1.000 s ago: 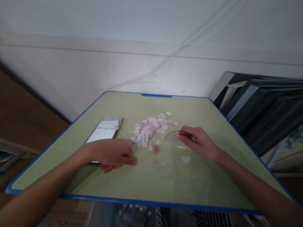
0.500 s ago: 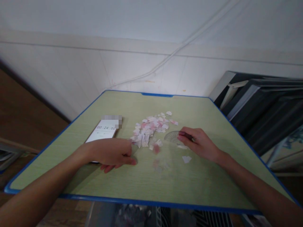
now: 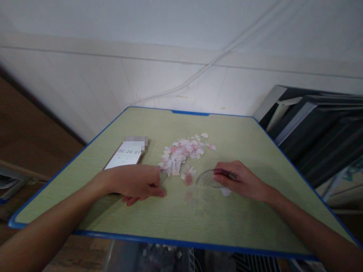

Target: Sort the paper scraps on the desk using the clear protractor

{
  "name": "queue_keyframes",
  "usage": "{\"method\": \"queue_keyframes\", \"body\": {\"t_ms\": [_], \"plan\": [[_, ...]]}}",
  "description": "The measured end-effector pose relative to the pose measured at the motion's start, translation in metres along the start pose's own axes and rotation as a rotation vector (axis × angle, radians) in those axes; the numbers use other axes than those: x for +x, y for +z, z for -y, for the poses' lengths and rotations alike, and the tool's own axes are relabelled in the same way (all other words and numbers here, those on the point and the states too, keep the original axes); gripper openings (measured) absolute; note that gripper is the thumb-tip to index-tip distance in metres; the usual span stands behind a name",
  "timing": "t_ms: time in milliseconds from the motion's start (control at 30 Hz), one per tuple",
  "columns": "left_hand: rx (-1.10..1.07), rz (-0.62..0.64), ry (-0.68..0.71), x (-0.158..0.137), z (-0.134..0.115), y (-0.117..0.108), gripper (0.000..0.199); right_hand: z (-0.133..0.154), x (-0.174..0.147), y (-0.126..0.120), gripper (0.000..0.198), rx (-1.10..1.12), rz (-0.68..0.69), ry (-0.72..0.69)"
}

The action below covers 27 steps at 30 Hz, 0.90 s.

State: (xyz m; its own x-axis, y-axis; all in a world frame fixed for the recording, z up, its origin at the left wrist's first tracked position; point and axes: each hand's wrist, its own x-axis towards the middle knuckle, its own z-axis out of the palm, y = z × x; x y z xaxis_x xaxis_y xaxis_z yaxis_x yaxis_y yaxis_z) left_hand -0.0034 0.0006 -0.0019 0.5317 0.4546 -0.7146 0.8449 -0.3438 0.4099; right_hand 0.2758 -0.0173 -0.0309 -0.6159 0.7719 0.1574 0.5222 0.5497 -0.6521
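Note:
My right hand [image 3: 238,180] grips a clear half-round protractor [image 3: 205,178] between thumb and fingers, its curved edge pointing left, low over the table. A dark reddish strip shows between those fingers; I cannot tell what it is. A white paper scrap [image 3: 226,191] lies just under this hand. My left hand [image 3: 133,183] rests on the table with fingers loosely curled and nothing visible in them. Its knuckles reach the left edge of a heap of torn white and pink paper scraps [image 3: 184,149]. Beneath that wrist, a phone [image 3: 127,153] showing a timer is partly covered.
The pale green table [image 3: 170,217] has a blue rim. Several dark flat panels or folders [image 3: 326,128] lean at the right, beside a white wall [image 3: 170,75] with a cable. Below the front edge, a clear bin [image 3: 161,258] holds scraps.
My right hand has moved slightly toward me with the protractor, now partly covering the loose scrap there. My left hand stays put. The timer went from 00:24:00 to 00:24:01.

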Motion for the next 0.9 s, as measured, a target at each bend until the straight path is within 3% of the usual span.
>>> {"method": "queue_keyframes", "body": {"t_ms": [100,267,400,533,700,833,900], "plan": [[-0.01,0.002,-0.006,-0.0008,-0.0017,-0.0003,0.046,0.0011,0.0001,0.001,0.021,-0.047,-0.082,0.022],[-0.006,0.002,0.003,-0.0001,-0.0012,0.0,0.047,0.0014,-0.0003,0.0006,0.021,-0.01,0.0,0.0],[-0.01,-0.002,0.01,0.0009,0.0001,0.0002,0.046,-0.0002,-0.0003,0.0007,0.023,-0.062,-0.096,0.047],[-0.019,-0.001,0.026,0.0003,-0.0003,-0.0007,0.046,-0.0009,0.0004,-0.0004,0.024,0.041,-0.004,0.064],[-0.027,-0.001,0.032,0.0002,0.001,-0.0004,0.047,-0.0011,0.0019,-0.0021,0.022,-0.034,-0.13,0.122],[-0.025,-0.008,0.034,0.0001,0.0008,0.0003,0.048,-0.0006,0.0013,-0.0021,0.024,0.001,-0.013,0.073],[-0.024,-0.003,0.031,-0.0006,-0.0006,-0.0001,0.048,-0.0001,0.0012,-0.0017,0.024,0.007,-0.032,0.078]]}}
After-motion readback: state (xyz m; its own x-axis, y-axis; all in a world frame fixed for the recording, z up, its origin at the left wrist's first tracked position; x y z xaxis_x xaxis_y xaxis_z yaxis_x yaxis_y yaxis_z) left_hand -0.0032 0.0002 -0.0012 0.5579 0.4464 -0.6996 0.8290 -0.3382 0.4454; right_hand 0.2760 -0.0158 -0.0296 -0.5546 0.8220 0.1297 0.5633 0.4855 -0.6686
